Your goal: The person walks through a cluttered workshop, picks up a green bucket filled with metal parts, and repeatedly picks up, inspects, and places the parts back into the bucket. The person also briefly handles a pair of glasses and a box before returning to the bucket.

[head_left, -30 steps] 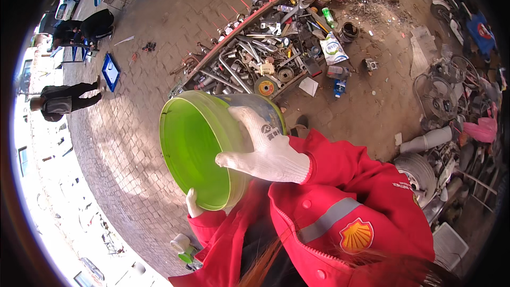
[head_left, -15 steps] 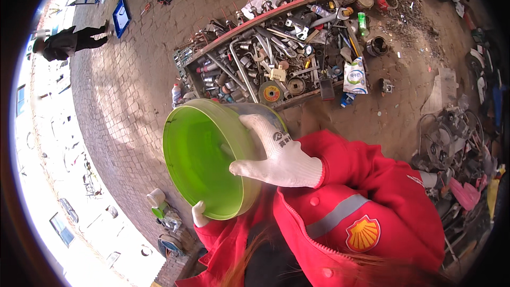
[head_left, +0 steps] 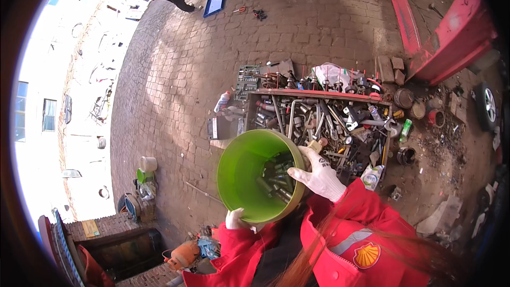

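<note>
Holding one green bucket (head_left: 239, 180), with the gloved right hand (head_left: 320, 178) spread along its side, thumb at the rim, and the gloved left hand (head_left: 237, 219) curled at its near rim. Showing inside a heap of metal pieces (head_left: 279, 183), too jumbled to count. Just past it, on brick ground (head_left: 175, 90), see one red-edged box (head_left: 319, 94) crammed with tools (head_left: 332, 126), four tins (head_left: 404, 98) beside it, and, well apart, one blue tray (head_left: 215, 1).

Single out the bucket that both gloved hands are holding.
The large light-green bucket, between the left hand and right hand, with metal pieces inside. The white bucket and small green container at the picture's left touch neither hand.
</note>
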Available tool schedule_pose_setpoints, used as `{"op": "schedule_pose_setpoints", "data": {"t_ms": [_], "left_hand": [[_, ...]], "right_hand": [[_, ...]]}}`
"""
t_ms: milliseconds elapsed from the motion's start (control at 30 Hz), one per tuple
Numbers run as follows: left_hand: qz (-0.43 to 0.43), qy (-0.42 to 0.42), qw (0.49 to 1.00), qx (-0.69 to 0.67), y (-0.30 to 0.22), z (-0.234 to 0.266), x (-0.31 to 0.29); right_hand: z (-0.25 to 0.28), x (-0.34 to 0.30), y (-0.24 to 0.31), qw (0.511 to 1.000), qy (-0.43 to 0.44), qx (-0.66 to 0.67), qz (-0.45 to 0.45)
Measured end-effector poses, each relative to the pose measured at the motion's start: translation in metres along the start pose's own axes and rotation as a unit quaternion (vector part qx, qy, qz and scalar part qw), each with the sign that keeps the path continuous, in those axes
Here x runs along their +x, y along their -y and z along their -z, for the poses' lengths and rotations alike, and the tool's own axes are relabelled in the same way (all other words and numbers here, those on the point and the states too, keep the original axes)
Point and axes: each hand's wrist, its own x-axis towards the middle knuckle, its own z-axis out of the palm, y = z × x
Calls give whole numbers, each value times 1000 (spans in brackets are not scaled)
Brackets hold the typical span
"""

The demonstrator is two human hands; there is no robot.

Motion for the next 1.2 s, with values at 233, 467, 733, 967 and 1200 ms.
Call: {"op": "schedule_pose_setpoints", "data": {"t_ms": [233, 467, 733, 967, 1200], "left_hand": [[-117, -47, 992, -3, 9, -36, 28], [-149, -96, 982, 63, 51, 19, 47], [-88, -1, 947, 309, 56, 39, 42], [28, 43, 954, 295, 47, 46, 45], [-44, 14, 923, 381, 52, 40, 34]], "right_hand": [[7, 21, 0, 982, -2, -184, -35], [33, 31, -38, 958, 35, -284, -33], [84, 88, -165, 920, -156, -285, -219], [61, 144, -211, 890, -195, -365, -192], [66, 172, -218, 856, -150, -422, -257]]}}
